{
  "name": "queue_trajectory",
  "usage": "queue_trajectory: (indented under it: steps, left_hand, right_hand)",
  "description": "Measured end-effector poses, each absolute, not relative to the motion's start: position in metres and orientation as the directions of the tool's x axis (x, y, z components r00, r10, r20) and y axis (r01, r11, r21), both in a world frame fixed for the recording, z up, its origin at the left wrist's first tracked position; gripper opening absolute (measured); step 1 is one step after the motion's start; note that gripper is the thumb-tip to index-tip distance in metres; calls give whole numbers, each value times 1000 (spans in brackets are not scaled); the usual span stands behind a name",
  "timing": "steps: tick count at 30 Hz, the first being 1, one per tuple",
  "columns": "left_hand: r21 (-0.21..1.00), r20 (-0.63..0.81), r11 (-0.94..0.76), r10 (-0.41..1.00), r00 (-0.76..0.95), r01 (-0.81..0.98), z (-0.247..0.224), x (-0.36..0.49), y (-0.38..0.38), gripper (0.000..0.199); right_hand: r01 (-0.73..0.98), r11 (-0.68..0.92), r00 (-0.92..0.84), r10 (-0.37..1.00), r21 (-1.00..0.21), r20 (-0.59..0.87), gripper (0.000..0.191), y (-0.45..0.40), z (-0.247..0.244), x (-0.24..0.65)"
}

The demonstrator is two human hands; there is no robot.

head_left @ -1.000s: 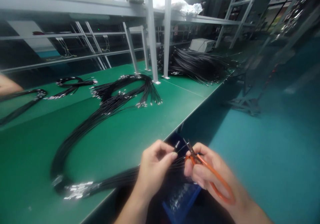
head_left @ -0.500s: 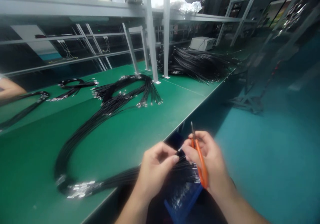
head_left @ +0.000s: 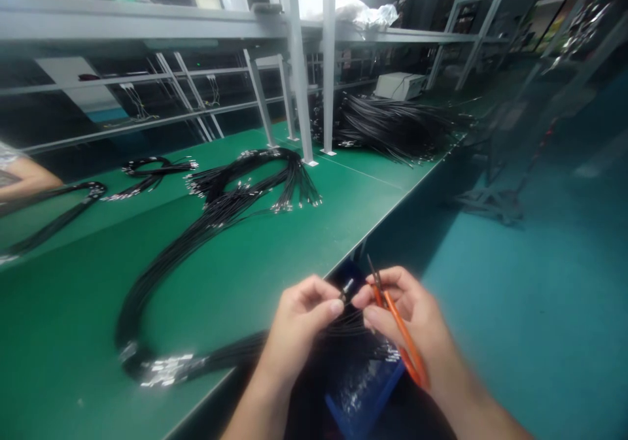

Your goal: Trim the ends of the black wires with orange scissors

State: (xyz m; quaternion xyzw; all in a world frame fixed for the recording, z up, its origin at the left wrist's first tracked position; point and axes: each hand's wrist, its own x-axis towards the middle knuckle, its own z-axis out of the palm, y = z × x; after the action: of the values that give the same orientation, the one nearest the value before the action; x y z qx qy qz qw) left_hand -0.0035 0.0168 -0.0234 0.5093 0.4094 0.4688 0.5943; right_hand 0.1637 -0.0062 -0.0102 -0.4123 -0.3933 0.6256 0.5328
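Observation:
Between its thumb and index finger, my left hand pinches the end of a black cable with a small metal tip. My right hand holds orange-handled cutters, their dark narrow jaws pointing up and away. Its thumb and fingertips are just right of the metal tip, apart from it. A long bundle of black cables curves over the green table and passes under my left hand. The bundle's silvery ends hang past the table edge, below my hands.
Under the table edge sits a blue bin with small bits inside. More cable bundles lie farther back on the green table, near white shelf posts. A co-worker's arm rests at the far left.
My right fingertips have come away from the cable tip, which now shows clearly. The cutters have tilted, their handles swinging down and right. The view has shifted slightly.

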Motion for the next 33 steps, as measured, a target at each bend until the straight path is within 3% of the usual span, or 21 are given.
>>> queue_trajectory:
  steps: [4, 8, 28, 33]
  left_hand:
    - [979, -48, 98, 965, 259, -180, -23, -7, 21, 15]
    - [966, -63, 130, 956, 286, -224, -17, -6, 22, 13]
    - [976, 66, 9, 941, 332, -219, -19, -9, 21, 8]
    - [975, 72, 3, 940, 333, -220, -20, -8, 21, 7]
  right_hand:
    - [-376, -323, -514, 853, -868, -94, 27, -4, -22, 178]
    - [-409, -470, -659, 745, -782, -103, 28, 0, -33, 180]
    - [-398, -456, -671, 736, -796, -86, 28, 10, -28, 178]
    - [-343, -497, -688, 711, -797, -148, 29, 13, -28, 179]
